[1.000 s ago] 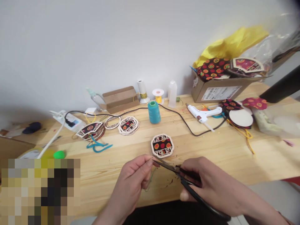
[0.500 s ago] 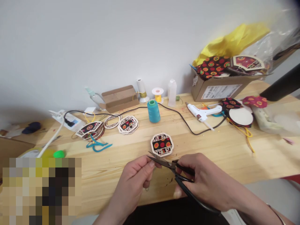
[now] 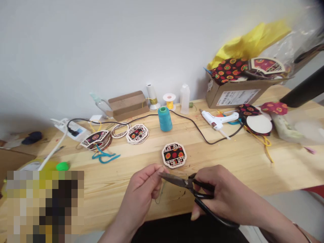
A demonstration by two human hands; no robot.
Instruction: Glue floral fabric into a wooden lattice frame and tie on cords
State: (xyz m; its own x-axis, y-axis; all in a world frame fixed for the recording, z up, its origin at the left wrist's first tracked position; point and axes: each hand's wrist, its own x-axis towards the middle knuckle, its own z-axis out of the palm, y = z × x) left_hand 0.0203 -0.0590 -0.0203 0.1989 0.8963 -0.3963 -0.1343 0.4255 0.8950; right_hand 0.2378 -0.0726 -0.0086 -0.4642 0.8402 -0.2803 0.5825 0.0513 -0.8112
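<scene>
My right hand point(image 3: 222, 194) is wrapped around the handles of the black scissors point(image 3: 186, 183), thumb on the near side. Their long axis runs slantwise, handles near and right, blades far and left, and the tips point left at the fingertips of my left hand point(image 3: 143, 190). The blades lie nearly together, reaching out to the left of my right hand. My left hand pinches thumb against fingers, and a thin thread point(image 3: 158, 202) hangs from it in a loose curve over the desk point(image 3: 113, 189); the pinched end is too small to make out. Just beyond the blades, on the far side, lies a lattice-framed patterned piece point(image 3: 174, 155). Farther off stands a teal thread cone point(image 3: 165, 119), with a white glue gun point(image 3: 220, 119) well to its right.
</scene>
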